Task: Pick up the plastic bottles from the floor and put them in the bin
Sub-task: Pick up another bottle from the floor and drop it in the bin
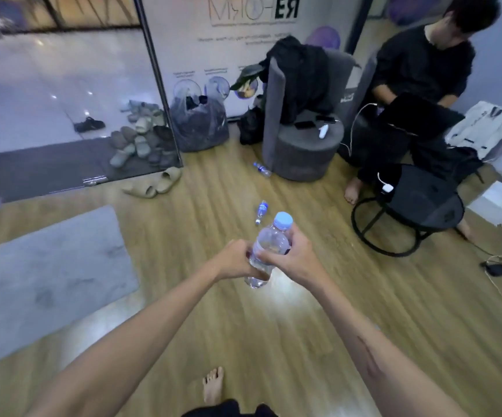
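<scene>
Early going: 1 bottle [269,248] up off the floor [274,326], held at mid-height, left hand [234,260] wrapped round its lower body, right hand [289,254] clasping the upper. 2 bottles left lying: near one [261,210], far one [262,169] beside stool [304,152]. No bin in sight.

— How is the light?
— Dim and cool, bluish. A white glare patch sits on the wooden floor [280,284] just below the held bottle [269,245].
— Sharp?
— Soft all over, with motion smear at the top left corner. The wide lens bends the door frame [156,79] and stretches both forearms.
</scene>
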